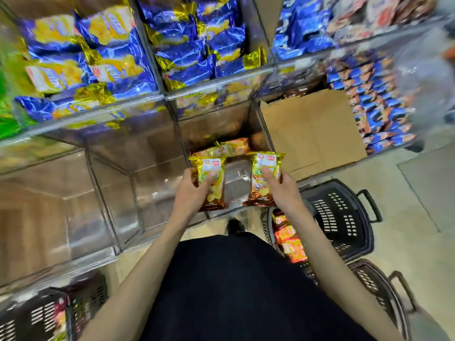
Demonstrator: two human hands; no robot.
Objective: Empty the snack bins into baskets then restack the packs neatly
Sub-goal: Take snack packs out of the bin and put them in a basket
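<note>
Fingers curled round one chip pack each: left hand (193,193) on left pack (216,194), right hand (283,190) on right pack (261,194). Long axes point into clear bin (216,121) just ahead; basket (344,217) lies nearer right hand.

Two packs (216,198) (258,193) held, three baskets (349,217) (379,286) (37,316), one carton (312,129).

Gold-and-brown packs (216,195), black basket (344,217)

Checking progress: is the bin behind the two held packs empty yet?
No, a few orange packs lie at the back of the bin.
</note>
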